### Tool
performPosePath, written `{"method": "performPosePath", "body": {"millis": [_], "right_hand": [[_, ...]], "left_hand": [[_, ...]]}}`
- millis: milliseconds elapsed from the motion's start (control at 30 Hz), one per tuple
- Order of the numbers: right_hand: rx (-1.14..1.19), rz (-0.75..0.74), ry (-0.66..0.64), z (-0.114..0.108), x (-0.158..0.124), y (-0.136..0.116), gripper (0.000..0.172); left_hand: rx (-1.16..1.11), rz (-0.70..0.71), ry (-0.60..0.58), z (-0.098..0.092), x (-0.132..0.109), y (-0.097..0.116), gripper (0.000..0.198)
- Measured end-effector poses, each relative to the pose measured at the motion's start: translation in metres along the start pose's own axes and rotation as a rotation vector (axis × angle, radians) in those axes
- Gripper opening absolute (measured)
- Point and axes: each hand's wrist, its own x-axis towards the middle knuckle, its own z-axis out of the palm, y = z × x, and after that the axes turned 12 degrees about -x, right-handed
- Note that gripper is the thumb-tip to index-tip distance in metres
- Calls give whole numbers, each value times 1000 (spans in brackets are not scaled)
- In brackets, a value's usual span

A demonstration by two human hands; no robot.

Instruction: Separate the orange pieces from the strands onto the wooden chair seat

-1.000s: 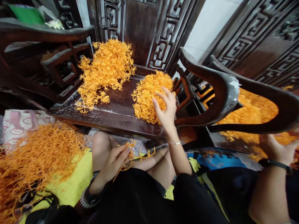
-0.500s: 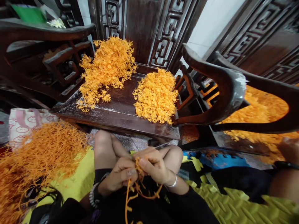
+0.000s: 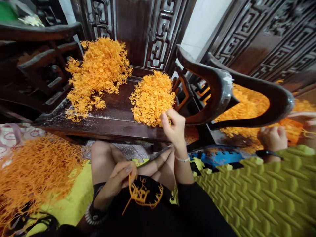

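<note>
My left hand is low over my lap, fingers pinched on an orange plastic strip with small pieces hanging from it. My right hand reaches up to the front edge of the dark wooden seat, fingers curled at the near edge of the right pile of small orange pieces. Whether it holds a piece is hidden. A looser, taller pile of orange pieces lies at the seat's back left.
A heap of orange strips lies on the floor at my left. A curved wooden armrest juts out on the right. Behind it another person's hand works at more orange pieces. Green foam matting covers the floor at right.
Half a second ago both hands were together on the strip over my lap. My right hand has since gone up to the right pile; the left stays low with the strip.
</note>
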Motion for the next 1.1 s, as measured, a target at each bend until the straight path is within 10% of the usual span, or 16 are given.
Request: {"method": "performPosePath", "body": {"millis": [233, 567, 867, 1100], "right_hand": [[-703, 143, -75, 27, 67, 60, 27], [-627, 241, 36, 59, 64, 55, 19], [-225, 25, 361, 45, -28, -51, 13], [-131, 88, 343, 28, -112, -88, 10]], "left_hand": [[102, -93, 240, -22, -22, -4, 42], [47, -198, 354, -38, -44, -3, 37], [47, -151, 417, -40, -35, -11, 40], [82, -141, 340, -49, -39, -13, 40]]}}
